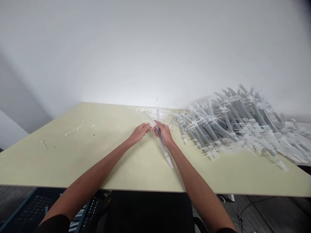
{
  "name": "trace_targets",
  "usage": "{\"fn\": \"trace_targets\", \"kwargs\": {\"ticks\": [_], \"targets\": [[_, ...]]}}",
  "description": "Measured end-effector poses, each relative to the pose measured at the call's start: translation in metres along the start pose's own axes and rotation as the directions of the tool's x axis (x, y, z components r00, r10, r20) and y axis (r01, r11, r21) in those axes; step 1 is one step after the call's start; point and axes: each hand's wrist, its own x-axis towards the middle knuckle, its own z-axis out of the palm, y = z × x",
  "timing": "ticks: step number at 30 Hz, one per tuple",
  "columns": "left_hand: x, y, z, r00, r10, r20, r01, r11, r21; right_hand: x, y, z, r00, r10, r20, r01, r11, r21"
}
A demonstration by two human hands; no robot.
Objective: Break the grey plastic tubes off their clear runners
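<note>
My right hand (164,133) is wrapped round a grey tube (162,145) with clear plastic at its ends. The tube slants across the middle of the table, its lower end towards me. A thin pale strip (149,116) sticks out up and left from near my right fingers; it looks like a cable tie. My left hand (141,133) is just left of the tube, apart from it. Its fingers are loosely bent, and I see nothing in them.
To the right lies a big heap of similar grey tubes (225,119) with clear ends and pale ties. Small white scraps (156,112) are piled by the wall. A few loose thin strips (73,131) lie on the yellowish table (97,168). Below its left edge stands a blue crate (26,207).
</note>
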Motion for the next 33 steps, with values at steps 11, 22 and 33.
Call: {"fn": "trace_targets", "kwargs": {"ticks": [11,22,33], "targets": [[0.002,0.0,-0.002,0.999,0.033,-0.001,-0.032,0.985,-0.171,-0.002,0.004,0.002,0.991,-0.009,0.136,0.03,0.988,-0.152],[0.003,-0.006,-0.001,0.997,0.052,-0.055,-0.061,0.983,-0.175,-0.003,-0.002,0.003,0.978,0.013,0.209,0.034,0.975,-0.22],[0.004,-0.008,0.002,0.993,0.119,0.004,-0.115,0.968,-0.222,-0.002,0.001,0.002,0.992,-0.005,0.127,0.035,0.973,-0.23]]}}
